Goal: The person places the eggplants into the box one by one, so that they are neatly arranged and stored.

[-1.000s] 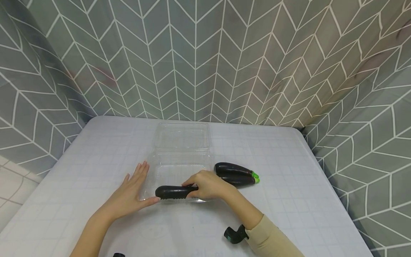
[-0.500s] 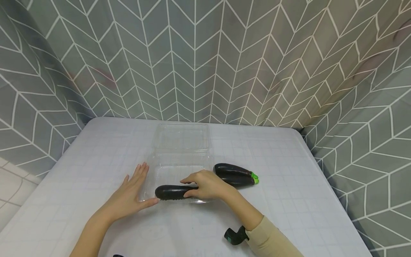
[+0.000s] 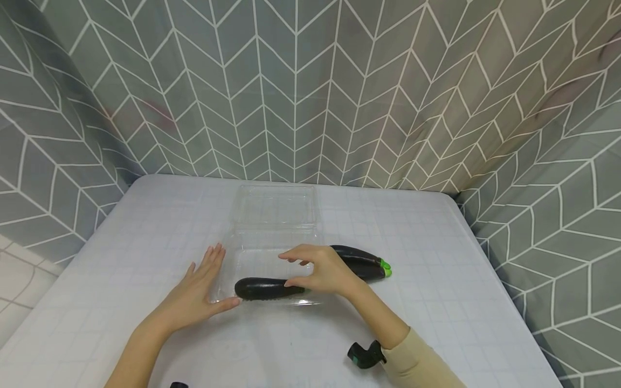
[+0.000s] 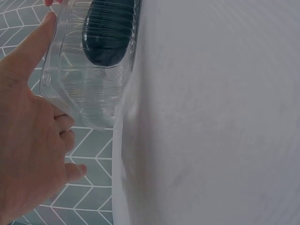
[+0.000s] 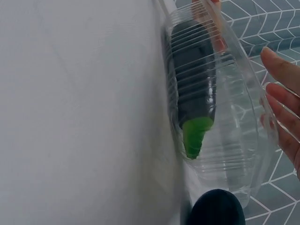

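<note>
A dark eggplant [image 3: 264, 289] lies lengthwise along the front of a clear plastic clamshell container [image 3: 269, 253], whose lid is folded back. Its green stem end [image 5: 194, 136] shows through the ribbed wall in the right wrist view. My left hand [image 3: 199, 285] rests at the container's left side, fingers extended and thumb by the front corner. My right hand [image 3: 327, 269] hovers over the container's right side near the stem, thumb and fingers spread apart, holding nothing. Two more eggplants [image 3: 366, 269] lie side by side right of the container, partly behind the right hand.
A white cloth-covered table [image 3: 432, 302] carries everything. The transparent lid [image 3: 274, 207] lies toward the back edge. A patterned grey curtain [image 3: 310, 97] hangs behind and around the table. A black device [image 3: 366, 354] sits at my right wrist.
My right hand has let go of the eggplant in the container and moved slightly up and right, its fingers spreading. The left hand has stayed in place.
</note>
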`<state>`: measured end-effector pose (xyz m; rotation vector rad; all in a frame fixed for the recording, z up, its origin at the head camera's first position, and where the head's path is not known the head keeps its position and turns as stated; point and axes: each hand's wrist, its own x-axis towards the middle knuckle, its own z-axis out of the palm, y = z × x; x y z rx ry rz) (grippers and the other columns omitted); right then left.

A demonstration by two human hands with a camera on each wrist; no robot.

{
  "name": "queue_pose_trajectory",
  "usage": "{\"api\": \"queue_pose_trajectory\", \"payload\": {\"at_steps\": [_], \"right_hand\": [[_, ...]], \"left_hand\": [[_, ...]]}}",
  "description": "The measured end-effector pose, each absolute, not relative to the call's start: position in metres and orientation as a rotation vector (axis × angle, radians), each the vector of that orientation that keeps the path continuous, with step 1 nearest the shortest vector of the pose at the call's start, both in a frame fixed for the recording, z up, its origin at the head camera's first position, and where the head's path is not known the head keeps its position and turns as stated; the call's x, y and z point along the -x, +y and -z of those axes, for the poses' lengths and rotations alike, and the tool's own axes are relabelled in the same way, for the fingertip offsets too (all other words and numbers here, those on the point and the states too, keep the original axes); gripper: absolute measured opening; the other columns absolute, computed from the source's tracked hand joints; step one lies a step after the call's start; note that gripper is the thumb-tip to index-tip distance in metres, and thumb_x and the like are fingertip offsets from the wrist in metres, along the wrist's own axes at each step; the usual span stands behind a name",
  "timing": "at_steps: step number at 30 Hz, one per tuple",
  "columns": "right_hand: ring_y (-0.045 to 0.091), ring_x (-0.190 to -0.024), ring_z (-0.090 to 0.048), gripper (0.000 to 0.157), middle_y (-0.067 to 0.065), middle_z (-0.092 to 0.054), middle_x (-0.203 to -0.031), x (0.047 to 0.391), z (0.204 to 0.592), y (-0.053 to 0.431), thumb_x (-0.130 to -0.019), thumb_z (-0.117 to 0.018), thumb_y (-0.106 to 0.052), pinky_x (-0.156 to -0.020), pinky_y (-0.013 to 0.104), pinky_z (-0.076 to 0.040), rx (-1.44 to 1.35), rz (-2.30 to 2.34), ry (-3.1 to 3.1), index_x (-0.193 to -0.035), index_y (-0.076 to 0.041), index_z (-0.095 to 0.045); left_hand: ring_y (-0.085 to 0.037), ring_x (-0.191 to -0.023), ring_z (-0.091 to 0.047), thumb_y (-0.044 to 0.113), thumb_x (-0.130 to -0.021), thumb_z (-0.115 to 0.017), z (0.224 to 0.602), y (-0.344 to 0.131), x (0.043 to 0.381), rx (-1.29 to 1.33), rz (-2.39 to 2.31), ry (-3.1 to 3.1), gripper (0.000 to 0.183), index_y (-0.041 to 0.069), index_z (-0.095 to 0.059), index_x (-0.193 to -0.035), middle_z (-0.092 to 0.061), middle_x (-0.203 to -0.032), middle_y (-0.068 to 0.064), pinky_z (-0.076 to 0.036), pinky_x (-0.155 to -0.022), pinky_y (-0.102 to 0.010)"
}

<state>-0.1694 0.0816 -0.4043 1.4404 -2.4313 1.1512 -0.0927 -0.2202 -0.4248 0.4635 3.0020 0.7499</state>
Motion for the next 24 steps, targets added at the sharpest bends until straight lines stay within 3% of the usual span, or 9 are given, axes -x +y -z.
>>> {"api": "queue_pose_trajectory", "payload": {"at_steps": [12, 20, 24], "right_hand": [[0.012, -0.097, -0.066, 0.048, 0.001, -0.070, -0.111, 0.170, 0.393, 0.103, -0.072, -0.086, -0.017, -0.077, 0.023, -0.055, -1.402, -1.275, -2.386, -0.116, -0.008, -0.070], [0.009, -0.092, -0.065, 0.047, 0.001, -0.070, -0.109, 0.173, 0.388, 0.121, -0.072, -0.086, -0.015, -0.075, 0.032, -0.057, -1.371, -1.282, -2.389, -0.116, -0.009, -0.070], [0.017, -0.092, -0.067, 0.044, 0.006, -0.070, -0.107, 0.167, 0.377, 0.128, -0.071, -0.085, -0.007, -0.074, 0.035, -0.058, -1.360, -1.307, -2.364, -0.113, -0.003, -0.069]], "left_hand": [[-0.036, -0.146, -0.007, 0.058, -0.078, -0.071, 0.426, -0.221, 0.093, -0.475, -0.765, 2.997, 0.112, -0.001, -0.013, -0.153, -0.011, -0.159, -0.019, -0.011, -0.110, -0.066], [-0.036, -0.146, -0.007, 0.059, -0.078, -0.070, 0.425, -0.220, 0.093, -0.475, -0.769, 2.993, 0.112, -0.001, -0.013, -0.153, -0.010, -0.159, -0.020, -0.010, -0.110, -0.065], [-0.036, -0.146, -0.007, 0.059, -0.078, -0.070, 0.425, -0.220, 0.093, -0.473, -0.773, 2.991, 0.112, -0.002, -0.012, -0.153, -0.010, -0.159, -0.020, -0.010, -0.110, -0.065]]}}
